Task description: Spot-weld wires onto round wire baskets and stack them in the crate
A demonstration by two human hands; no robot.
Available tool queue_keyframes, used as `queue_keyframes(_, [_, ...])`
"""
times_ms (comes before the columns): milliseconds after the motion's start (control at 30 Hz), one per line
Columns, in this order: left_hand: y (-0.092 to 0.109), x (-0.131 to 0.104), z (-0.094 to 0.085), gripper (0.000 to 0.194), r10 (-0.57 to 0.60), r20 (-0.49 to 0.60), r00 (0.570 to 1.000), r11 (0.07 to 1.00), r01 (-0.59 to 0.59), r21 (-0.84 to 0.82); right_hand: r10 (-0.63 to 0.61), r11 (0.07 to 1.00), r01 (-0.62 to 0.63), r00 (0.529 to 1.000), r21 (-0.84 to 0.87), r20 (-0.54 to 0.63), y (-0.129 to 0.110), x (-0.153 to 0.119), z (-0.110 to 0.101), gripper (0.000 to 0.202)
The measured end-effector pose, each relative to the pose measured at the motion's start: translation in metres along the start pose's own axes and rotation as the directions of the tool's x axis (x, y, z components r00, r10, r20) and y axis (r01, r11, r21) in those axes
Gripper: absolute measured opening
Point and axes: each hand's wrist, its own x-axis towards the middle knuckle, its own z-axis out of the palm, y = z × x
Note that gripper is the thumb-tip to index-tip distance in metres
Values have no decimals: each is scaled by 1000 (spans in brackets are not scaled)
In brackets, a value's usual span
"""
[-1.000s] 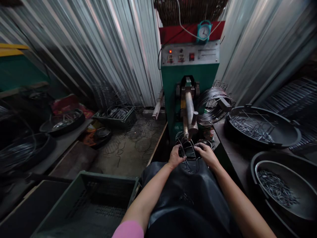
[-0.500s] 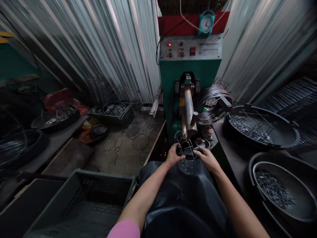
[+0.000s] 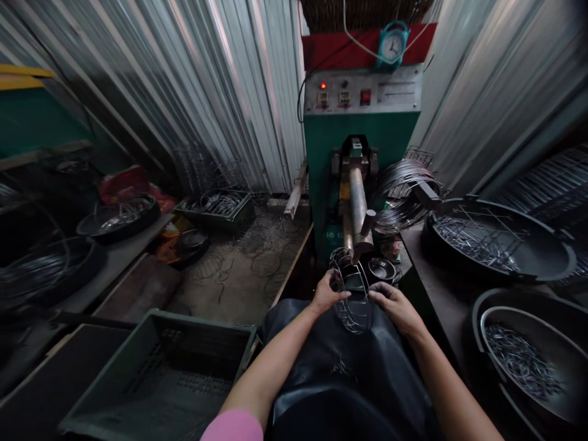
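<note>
A small wire frame (image 3: 353, 318) of thin curved wires stands at the lower tip of the green machine's metal arm (image 3: 359, 199), above a dark apron (image 3: 344, 380). My left hand (image 3: 329, 293) is closed on the frame's left side, thumb and fingers round its wires. On the right side, my right hand (image 3: 390, 300) pinches the edge of the same frame between thumb and fingertips. The frame's upper end reaches the arm's tip; whether they touch is hard to tell.
Right of the machine hang a wire coil (image 3: 404, 196) and two black pans (image 3: 546, 245) (image 3: 569, 324) holding metal pieces. A green crate (image 3: 197, 367) stands at lower left. Farther left are a wire-filled tray (image 3: 220, 211) and a pan (image 3: 117, 220). Loose wire rings lie on the floor (image 3: 239, 275).
The whole view has shifted a little, so the machine and pans sit farther right. Sparks seen low beside the machine have mostly gone. Both hands still hold the wire frame.
</note>
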Motion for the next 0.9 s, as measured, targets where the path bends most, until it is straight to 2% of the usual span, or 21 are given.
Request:
queue_keyframes(333, [0, 11, 3, 73, -125, -14, 992, 982, 121, -147, -45, 999, 46, 995, 9, -84, -10, 28, 9, 33])
queue_keyframes(467, [-7, 11, 2, 84, -118, 13, 993, 978, 118, -170, 11, 1000, -11, 999, 9, -46, -3, 18, 4, 37])
queue_keyframes(600, [-16, 9, 0, 86, -97, 20, 995, 985, 99, -140, 61, 998, -60, 998, -32, 19, 4, 3, -2, 35])
queue_keyframes(900, [-11, 14, 1, 77, -128, -20, 992, 974, 121, -192, -59, 997, 56, 996, -48, -67, -8, 24, 6, 30])
